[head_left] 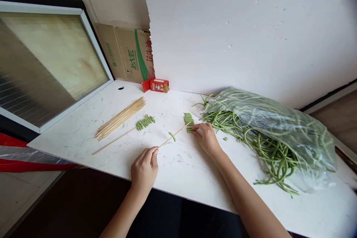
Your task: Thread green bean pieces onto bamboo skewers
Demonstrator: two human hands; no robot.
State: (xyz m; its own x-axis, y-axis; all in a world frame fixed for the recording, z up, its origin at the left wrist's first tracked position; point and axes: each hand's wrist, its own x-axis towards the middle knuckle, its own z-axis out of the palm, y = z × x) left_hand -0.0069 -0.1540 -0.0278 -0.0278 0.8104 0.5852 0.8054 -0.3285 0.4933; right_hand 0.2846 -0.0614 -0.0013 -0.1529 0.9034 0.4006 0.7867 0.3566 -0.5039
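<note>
My left hand point(145, 167) pinches the near end of a thin bamboo skewer point(181, 131) that slants up to the right over the white marble table point(181, 167). One short green bean piece point(172, 136) is threaded on its middle. My right hand point(206, 138) rests on the table with its fingertips on a small row of cut bean pieces point(189, 120) at the skewer's tip. Whether those fingers grip a piece is hard to make out.
A finished skewer with several bean pieces point(145, 122) lies to the left beside a bundle of bare skewers point(119, 119). A clear bag of long green beans point(267, 134) spreads at right. A red carton point(157, 85) and a cardboard box point(128, 54) stand at the wall.
</note>
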